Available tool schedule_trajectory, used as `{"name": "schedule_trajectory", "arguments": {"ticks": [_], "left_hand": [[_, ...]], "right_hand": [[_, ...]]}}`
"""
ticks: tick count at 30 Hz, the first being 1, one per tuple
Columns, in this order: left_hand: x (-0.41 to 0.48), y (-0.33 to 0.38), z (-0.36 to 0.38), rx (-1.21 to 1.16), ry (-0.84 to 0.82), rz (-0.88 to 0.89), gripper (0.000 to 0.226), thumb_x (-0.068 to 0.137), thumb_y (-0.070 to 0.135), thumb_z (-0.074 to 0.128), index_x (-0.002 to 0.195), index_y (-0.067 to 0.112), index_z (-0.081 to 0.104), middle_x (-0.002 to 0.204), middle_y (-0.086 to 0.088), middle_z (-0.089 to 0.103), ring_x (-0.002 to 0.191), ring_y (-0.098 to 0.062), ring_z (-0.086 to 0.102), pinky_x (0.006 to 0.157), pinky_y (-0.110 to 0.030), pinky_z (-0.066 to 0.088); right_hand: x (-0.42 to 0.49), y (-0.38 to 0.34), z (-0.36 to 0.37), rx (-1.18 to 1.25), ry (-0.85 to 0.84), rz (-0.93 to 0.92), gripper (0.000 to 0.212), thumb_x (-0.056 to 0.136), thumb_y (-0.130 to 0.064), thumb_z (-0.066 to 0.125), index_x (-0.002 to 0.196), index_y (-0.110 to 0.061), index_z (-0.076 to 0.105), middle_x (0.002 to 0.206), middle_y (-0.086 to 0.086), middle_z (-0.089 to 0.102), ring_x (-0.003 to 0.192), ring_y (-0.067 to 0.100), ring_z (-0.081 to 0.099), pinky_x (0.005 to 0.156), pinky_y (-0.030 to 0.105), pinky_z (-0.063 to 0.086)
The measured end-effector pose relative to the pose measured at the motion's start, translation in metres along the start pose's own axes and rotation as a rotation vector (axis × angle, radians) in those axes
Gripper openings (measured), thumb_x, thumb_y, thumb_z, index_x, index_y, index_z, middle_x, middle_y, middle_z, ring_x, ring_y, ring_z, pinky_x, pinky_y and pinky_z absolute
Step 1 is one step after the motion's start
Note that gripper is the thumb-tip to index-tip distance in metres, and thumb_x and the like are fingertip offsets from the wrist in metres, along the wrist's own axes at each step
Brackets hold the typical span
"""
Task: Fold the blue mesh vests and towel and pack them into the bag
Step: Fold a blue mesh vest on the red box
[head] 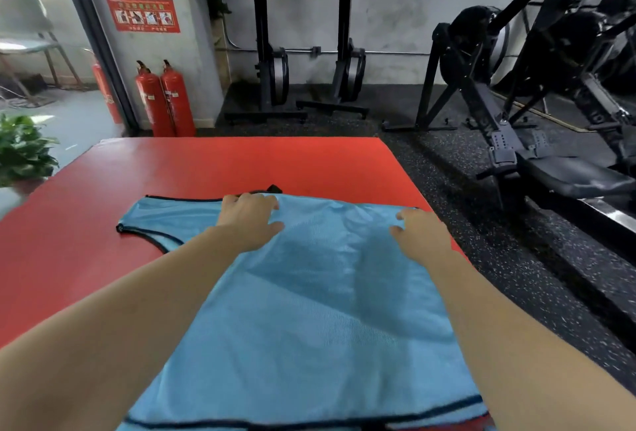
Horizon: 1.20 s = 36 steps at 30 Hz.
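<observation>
A blue mesh vest [309,310] is lying spread flat on a red mat [241,162], covering the near right part of it and running off the bottom edge of the view. The vest's black-trimmed hem is sitting nearest the person, and a shoulder strap [144,220] is pointing out to the left. Both bare arms are reaching forward over the cloth. The left hand [249,220] is resting at the vest's far edge, its fingers curling over that edge and its thumb lying out on top of the fabric, so it is gripping the cloth there. The right hand [420,234] is doing the same at the far right corner, fingers bent down over the edge and thumb sticking out toward the left. A small black thing [273,188] is peeking out just beyond the far edge beside the left hand; what it is cannot be told. Past the mat, two red fire extinguishers [165,100] are standing against a grey wall under a red notice [142,14], two rowing machines [309,34] are standing upright, and a leafy plant [24,148] is showing at the left.
</observation>
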<state>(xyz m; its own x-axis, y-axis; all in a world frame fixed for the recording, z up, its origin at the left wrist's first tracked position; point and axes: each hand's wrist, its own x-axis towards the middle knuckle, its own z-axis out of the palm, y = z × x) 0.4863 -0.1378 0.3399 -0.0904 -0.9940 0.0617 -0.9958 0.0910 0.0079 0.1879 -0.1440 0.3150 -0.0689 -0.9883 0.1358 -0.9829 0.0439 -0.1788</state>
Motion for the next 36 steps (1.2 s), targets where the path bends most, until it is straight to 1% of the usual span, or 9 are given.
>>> {"name": "schedule_trajectory", "arguments": {"ticks": [7, 9, 12, 16, 20, 23, 28, 31, 36], "left_hand": [[0.084, -0.003, 0.035, 0.054, -0.104, -0.013, 0.066, 0.086, 0.031, 0.059, 0.147, 0.024, 0.036, 0.148, 0.003, 0.045, 0.137, -0.020, 0.039, 0.111, -0.039, 0.023], [0.090, -0.004, 0.040, 0.049, -0.153, -0.104, 0.061, 0.082, 0.032, 0.061, 0.140, 0.026, 0.043, 0.134, 0.001, 0.054, 0.126, -0.023, 0.048, 0.106, -0.043, 0.026], [0.087, -0.008, 0.037, 0.036, -0.136, -0.132, 0.024, 0.082, 0.028, 0.058, 0.105, 0.028, 0.058, 0.098, 0.007, 0.063, 0.102, -0.019, 0.059, 0.090, -0.040, 0.027], [0.049, -0.016, 0.036, 0.064, 0.211, 0.045, 0.020, 0.076, 0.018, 0.064, 0.088, 0.028, 0.052, 0.077, 0.009, 0.058, 0.083, -0.021, 0.059, 0.084, -0.037, 0.020], [-0.005, -0.042, 0.056, 0.100, 0.254, 0.379, 0.031, 0.057, 0.020, 0.074, 0.083, 0.027, 0.059, 0.081, 0.009, 0.048, 0.077, -0.019, 0.054, 0.087, -0.040, 0.026], [-0.018, -0.044, 0.042, 0.083, 0.115, 0.348, 0.029, 0.067, 0.032, 0.069, 0.092, 0.031, 0.053, 0.096, 0.011, 0.042, 0.091, -0.012, 0.045, 0.095, -0.038, 0.024], [-0.021, -0.041, 0.031, 0.043, -0.066, 0.238, 0.034, 0.074, 0.040, 0.061, 0.101, 0.036, 0.042, 0.093, 0.015, 0.058, 0.088, -0.009, 0.055, 0.102, -0.038, 0.023], [-0.016, -0.046, 0.032, 0.021, -0.075, 0.196, 0.035, 0.078, 0.038, 0.059, 0.111, 0.035, 0.046, 0.086, 0.011, 0.066, 0.079, -0.008, 0.059, 0.105, -0.037, 0.021], [-0.007, -0.057, 0.034, 0.018, -0.006, 0.162, 0.020, 0.093, 0.039, 0.052, 0.112, 0.035, 0.058, 0.093, 0.014, 0.068, 0.085, -0.008, 0.058, 0.101, -0.036, 0.020]], "right_hand": [[0.085, 0.000, 0.042, -0.224, -0.100, -0.074, 0.037, 0.091, -0.013, 0.049, 0.128, -0.013, 0.047, 0.131, 0.009, 0.051, 0.126, 0.031, 0.042, 0.104, 0.041, 0.032], [0.093, -0.003, 0.044, -0.251, -0.141, -0.076, 0.035, 0.090, -0.012, 0.049, 0.124, -0.016, 0.050, 0.125, 0.006, 0.055, 0.124, 0.028, 0.043, 0.102, 0.043, 0.030], [0.093, -0.005, 0.036, -0.244, -0.108, -0.124, 0.024, 0.085, -0.009, 0.051, 0.104, -0.021, 0.059, 0.103, -0.001, 0.061, 0.109, 0.024, 0.052, 0.087, 0.038, 0.028], [0.047, 0.012, 0.028, -0.173, 0.331, -0.330, 0.014, 0.060, -0.013, 0.058, 0.073, -0.017, 0.058, 0.068, 0.001, 0.057, 0.070, 0.027, 0.058, 0.066, 0.034, 0.030], [-0.020, 0.043, 0.038, -0.163, 0.201, -0.452, 0.018, 0.048, -0.031, 0.057, 0.064, -0.025, 0.052, 0.065, -0.006, 0.052, 0.067, 0.024, 0.055, 0.064, 0.034, 0.037], [-0.041, 0.058, 0.028, -0.157, 0.046, -0.321, 0.015, 0.060, -0.031, 0.058, 0.069, -0.028, 0.047, 0.075, -0.009, 0.046, 0.082, 0.023, 0.053, 0.071, 0.032, 0.031], [-0.046, 0.046, 0.014, -0.021, 0.107, -0.213, 0.024, 0.072, -0.019, 0.066, 0.095, -0.021, 0.060, 0.098, -0.002, 0.056, 0.100, 0.027, 0.051, 0.078, 0.035, 0.032], [-0.038, 0.032, 0.011, -0.095, -0.146, -0.212, 0.052, 0.080, -0.031, 0.063, 0.130, -0.030, 0.050, 0.128, -0.007, 0.050, 0.122, 0.019, 0.041, 0.095, 0.035, 0.030], [-0.026, 0.030, 0.011, -0.155, -0.270, -0.242, 0.054, 0.076, -0.032, 0.061, 0.129, -0.033, 0.052, 0.124, -0.004, 0.048, 0.119, 0.019, 0.042, 0.098, 0.036, 0.031]]}}
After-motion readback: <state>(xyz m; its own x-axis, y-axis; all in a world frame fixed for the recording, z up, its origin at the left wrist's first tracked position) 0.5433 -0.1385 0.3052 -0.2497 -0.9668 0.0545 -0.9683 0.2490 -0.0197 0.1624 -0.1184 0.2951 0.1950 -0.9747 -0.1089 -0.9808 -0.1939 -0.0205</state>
